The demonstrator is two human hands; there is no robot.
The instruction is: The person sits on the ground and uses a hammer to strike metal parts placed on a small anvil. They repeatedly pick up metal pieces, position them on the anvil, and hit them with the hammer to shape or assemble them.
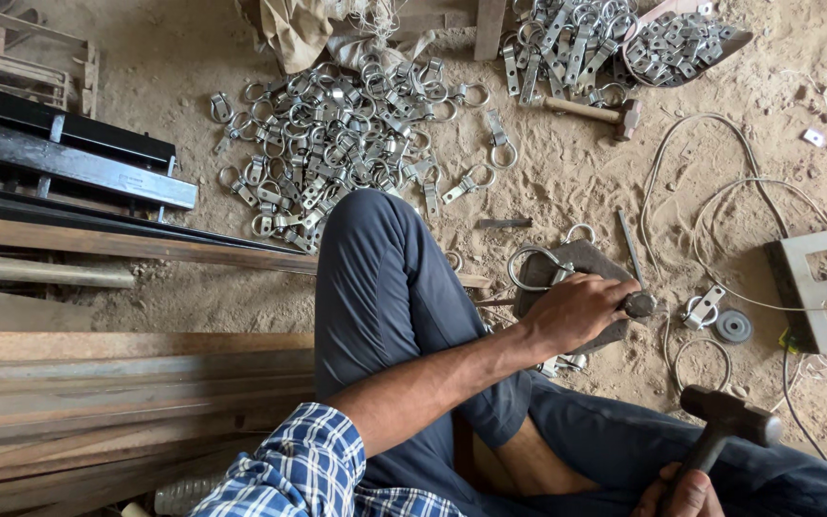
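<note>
1. Nearest the camera sat the person's checked sleeve [303,469] and dark trousers [385,287], one knee raised over the sandy floor [576,182].
2. At the bottom edge the right hand [686,493] was closed around the handle of a hammer [725,421] — its dark head tilted up above the thigh, clear of the ground.
3. Reaching across the knee, the left hand [576,308] was curled tight around a short metal punch [638,304], holding it down on a flat metal block [581,263] that lay in the sand.
4. A ring clasp [533,268] rested on that block, just beside the knuckles of the left hand.
5. Just to the right of the block lay a small round disc [733,326] and another loose clasp [699,308], with pale cord [720,201] looping over the ground past them.
6. Farther off, a wide heap of ring clasps [337,144] was spread over the sand; a second hammer [595,113] with a wooden handle lay near a smaller pile.
7. Wooden planks [117,373] and dark metal bars [69,153] were stacked along the left — well apart from the hands.
</note>
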